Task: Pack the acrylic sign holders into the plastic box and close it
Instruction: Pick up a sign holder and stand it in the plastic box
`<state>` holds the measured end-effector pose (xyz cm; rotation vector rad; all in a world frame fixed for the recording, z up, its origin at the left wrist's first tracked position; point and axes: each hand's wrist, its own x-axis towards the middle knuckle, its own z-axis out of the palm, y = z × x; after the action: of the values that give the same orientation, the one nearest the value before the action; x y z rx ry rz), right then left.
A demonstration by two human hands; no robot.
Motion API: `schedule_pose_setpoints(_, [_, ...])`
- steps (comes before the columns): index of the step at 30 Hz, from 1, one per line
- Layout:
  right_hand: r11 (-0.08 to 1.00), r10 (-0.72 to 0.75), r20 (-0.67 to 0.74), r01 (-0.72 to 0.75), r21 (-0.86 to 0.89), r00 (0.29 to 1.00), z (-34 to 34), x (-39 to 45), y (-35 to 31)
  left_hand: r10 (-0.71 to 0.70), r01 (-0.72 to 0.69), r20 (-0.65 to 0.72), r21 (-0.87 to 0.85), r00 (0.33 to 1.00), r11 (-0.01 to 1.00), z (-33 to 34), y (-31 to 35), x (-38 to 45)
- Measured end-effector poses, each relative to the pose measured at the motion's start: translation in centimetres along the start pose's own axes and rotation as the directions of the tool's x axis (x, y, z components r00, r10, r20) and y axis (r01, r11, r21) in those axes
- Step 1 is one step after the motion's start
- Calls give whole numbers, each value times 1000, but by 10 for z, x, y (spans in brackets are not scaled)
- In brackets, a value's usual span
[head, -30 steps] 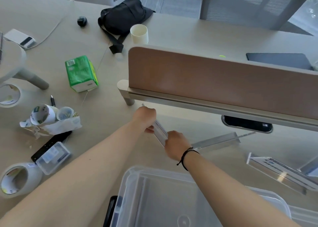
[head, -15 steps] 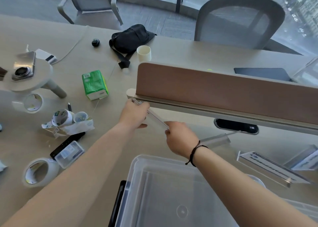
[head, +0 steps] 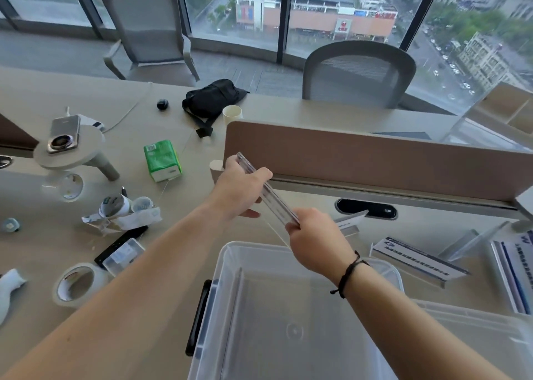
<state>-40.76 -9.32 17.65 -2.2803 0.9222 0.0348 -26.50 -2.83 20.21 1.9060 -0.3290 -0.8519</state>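
Observation:
Both hands hold one clear acrylic sign holder (head: 272, 196) edge-on in the air, just beyond the far rim of the plastic box (head: 230, 267). My left hand (head: 240, 188) grips its far end and my right hand (head: 310, 235) grips its near end. The box is clear, open, and has a black latch on its left side; nothing shows inside it. Another acrylic holder (head: 350, 221) lies on the table behind my right hand. Further holders with blue-and-white inserts (head: 418, 260) lie to the right, one (head: 513, 273) at the frame edge.
A brown desk divider (head: 375, 160) runs across behind my hands, with a black cable slot (head: 366, 209) below it. On the left lie tape rolls (head: 78, 284), a small clear case (head: 122, 254), a green tissue pack (head: 163, 160) and a phone on a stand (head: 63, 133). The box lid (head: 476, 330) rests at right.
Both hands have lifted the sign holder higher off the table and it now tilts more steeply. The camera has tipped up, bringing the windows and chairs into view.

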Motion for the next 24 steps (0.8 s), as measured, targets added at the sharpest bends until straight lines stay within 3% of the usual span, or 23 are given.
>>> schedule_pose_setpoints(11, [972,155,9,-154,177,988,28,-82,21,-36,-3,187,201,982,980,25,-21,-61])
schedule_pose_setpoints(24, [854,273,230,-346,389,934,109,-128,48,-196,28,377,408,905,913,40,-91,-68])
